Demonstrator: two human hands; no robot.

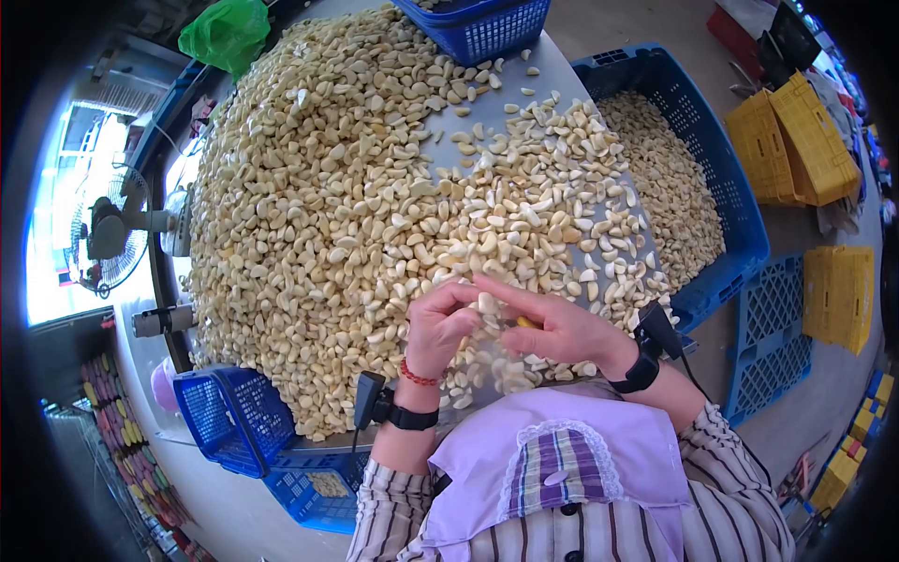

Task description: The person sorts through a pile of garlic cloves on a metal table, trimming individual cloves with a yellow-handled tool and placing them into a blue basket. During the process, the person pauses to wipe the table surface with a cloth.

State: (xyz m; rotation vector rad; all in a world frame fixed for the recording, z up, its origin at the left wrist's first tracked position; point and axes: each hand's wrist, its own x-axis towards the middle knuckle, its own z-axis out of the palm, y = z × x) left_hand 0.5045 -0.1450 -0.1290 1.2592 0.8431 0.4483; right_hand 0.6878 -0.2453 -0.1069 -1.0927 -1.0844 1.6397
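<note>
A broad heap of pale cashew kernels (318, 187) covers the table. Over its near side, my left hand (442, 326), with a red bracelet at the wrist, has thumb and fingers closed on a single cashew (487, 303). My right hand (562, 328) meets it there, its index finger reaching to the same kernel. A small yellow object (527, 322), mostly hidden, is held in the curled fingers of my right hand; its kind cannot be made out. Blurred kernels (496, 365) show just below the hands.
A large blue crate (744, 215) full of kernels stands against the table's right edge. Blue baskets sit at the far edge (496, 33) and near left corner (215, 421). A fan (112, 229) stands left; yellow crates (838, 295) lie on the right.
</note>
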